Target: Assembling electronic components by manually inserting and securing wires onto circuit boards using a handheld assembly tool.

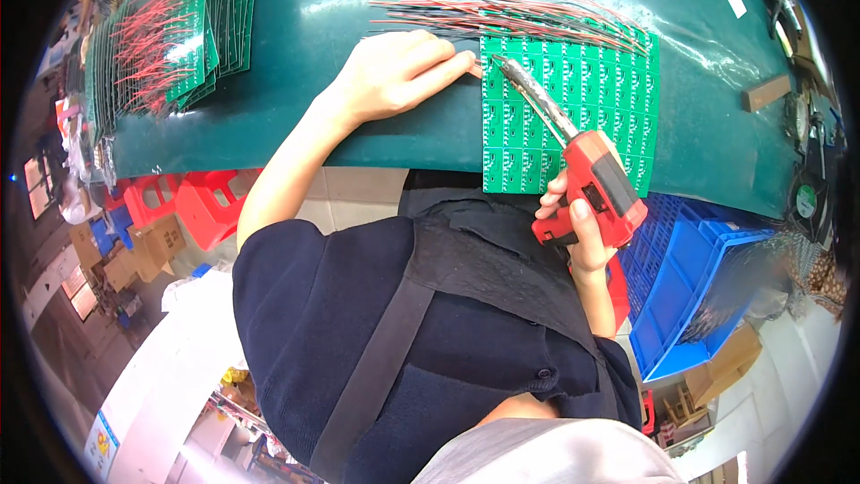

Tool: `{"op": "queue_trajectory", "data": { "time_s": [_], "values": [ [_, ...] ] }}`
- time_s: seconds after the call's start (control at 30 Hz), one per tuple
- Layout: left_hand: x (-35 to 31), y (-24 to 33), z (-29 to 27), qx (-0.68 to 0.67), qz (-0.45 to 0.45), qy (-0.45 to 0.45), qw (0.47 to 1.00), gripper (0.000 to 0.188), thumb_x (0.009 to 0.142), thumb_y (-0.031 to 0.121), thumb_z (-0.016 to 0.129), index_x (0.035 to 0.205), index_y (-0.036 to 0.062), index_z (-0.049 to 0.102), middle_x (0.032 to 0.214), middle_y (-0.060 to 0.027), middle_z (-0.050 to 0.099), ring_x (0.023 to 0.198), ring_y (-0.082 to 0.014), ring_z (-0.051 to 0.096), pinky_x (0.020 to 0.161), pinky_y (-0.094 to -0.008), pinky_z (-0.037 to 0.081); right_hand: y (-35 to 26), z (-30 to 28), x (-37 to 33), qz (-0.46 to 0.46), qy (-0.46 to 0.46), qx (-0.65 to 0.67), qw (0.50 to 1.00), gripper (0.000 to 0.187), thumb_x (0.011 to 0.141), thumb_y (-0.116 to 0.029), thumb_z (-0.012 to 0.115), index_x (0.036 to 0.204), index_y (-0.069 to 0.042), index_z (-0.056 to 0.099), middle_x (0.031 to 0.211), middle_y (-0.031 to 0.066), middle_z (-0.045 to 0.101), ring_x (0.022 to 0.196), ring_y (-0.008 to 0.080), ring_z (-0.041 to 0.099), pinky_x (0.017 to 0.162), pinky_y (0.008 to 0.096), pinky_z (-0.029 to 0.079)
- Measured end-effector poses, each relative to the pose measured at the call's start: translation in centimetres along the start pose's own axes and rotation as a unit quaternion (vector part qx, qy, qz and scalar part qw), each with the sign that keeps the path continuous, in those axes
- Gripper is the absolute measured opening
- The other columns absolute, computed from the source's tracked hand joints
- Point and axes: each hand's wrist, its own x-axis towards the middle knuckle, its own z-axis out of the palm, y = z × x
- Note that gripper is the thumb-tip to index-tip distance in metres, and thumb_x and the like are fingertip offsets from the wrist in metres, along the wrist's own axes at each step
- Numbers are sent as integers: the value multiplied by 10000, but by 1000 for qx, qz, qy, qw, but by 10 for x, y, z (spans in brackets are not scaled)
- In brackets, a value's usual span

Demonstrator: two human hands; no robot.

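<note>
A green panel of small circuit boards [546, 152] lies on the table in front of me, its near edge at the table's front. My right hand [580, 220] is closed around the grip of a red and black soldering gun [602, 188], whose long metal barrel slants up and left to the panel's top left corner. Beside that corner, my left hand [403, 76] pinches a thin reddish wire [476, 68] against the board's edge. A loose bundle of red and black wires [537, 20] lies across the panel's far edge.
Green panels with red wires [148, 54] stand in rows at the far left. A small brown block [766, 92] sits at the table's right. Below the table are red stools [206, 208] on the left and a blue crate [690, 296] on the right.
</note>
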Motion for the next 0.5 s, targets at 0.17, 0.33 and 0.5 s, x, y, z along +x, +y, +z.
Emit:
{"op": "queue_trajectory", "data": {
  "time_s": [0.17, 0.33, 0.5],
  "values": [
    [-4, 0, 3, 3, -7, 12, 1000, 312, 721, 67, 639, 1032, 45, 649, 851, -44, 646, 707, -191, 637, 601, -277, 531, 6, -2, -1, 4, -8, 6, 1000, 358, 863, -133, 595, 1170, 26, 503, 970, 141, 603, 803, 190, 634, 660, 329, 568],
    [-2, -1, 3, 10, -9, 22, 1000, 319, 713, 73, 643, 1031, 49, 651, 838, -40, 638, 702, -187, 635, 598, -276, 531, 3, 1, 1, -8, -13, -1, 1000, 321, 864, -112, 588, 1143, 31, 521, 965, 140, 606, 795, 187, 635, 655, 322, 569],
    [0, -4, 6, 13, -3, 29, 999, 319, 710, 81, 643, 1028, 52, 651, 836, -41, 632, 698, -188, 633, 597, -277, 532, 4, 2, 1, 3, -1, -6, 1000, 308, 864, -94, 591, 1132, 40, 523, 966, 143, 613, 776, 178, 637, 643, 306, 569]
  ]
}}
